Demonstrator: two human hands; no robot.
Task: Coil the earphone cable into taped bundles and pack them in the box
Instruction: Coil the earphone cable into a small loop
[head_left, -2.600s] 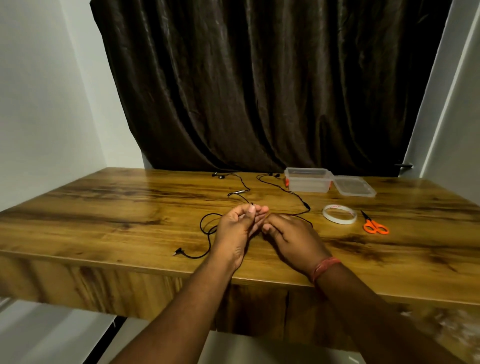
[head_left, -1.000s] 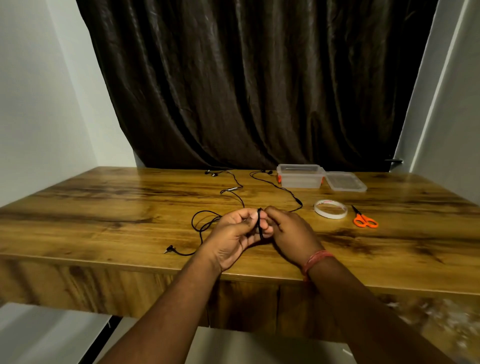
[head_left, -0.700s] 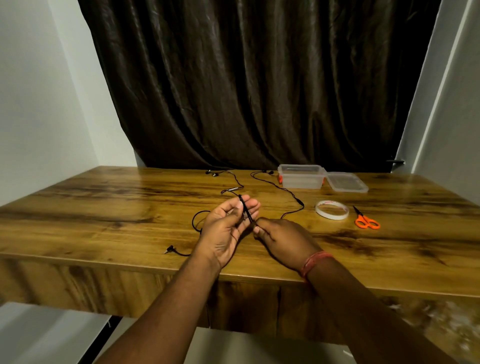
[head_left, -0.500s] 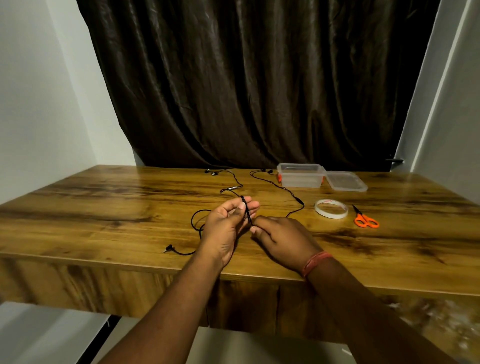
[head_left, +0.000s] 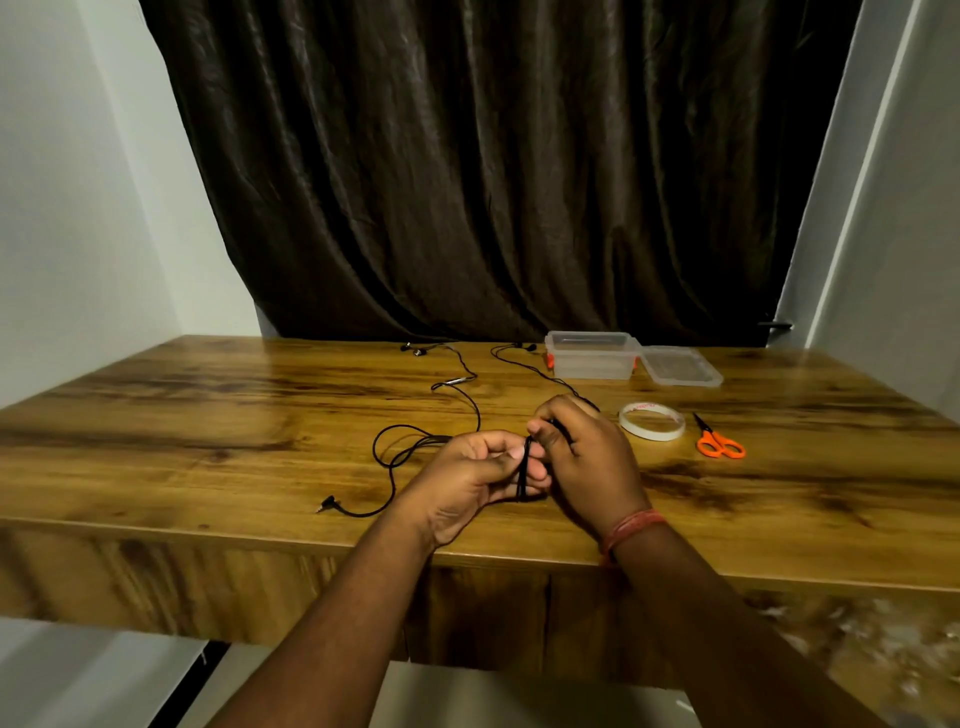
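Head view: both hands winding black earphone cable at the near edge of a wooden table.

Tape roll (head_left: 652, 421) carries red print, too small to read; no other writing legible. Left hand (head_left: 470, 480) has its fingers curled, with the earphone cable (head_left: 523, 470) looped upright around them. Right hand (head_left: 582, 457) pinches the same cable at the top of the loops, fingertips touching the left fingers. Loose cable trails left across the table (head_left: 208, 415); its plug (head_left: 327, 503) lies near the front edge, and the earbuds lie near the curtain (head_left: 493, 171). Clear box (head_left: 592, 356), lid (head_left: 680, 365) beside it, sits at the far edge. Orange scissors (head_left: 719, 444) lie right of the tape. Bare wood left and far right.
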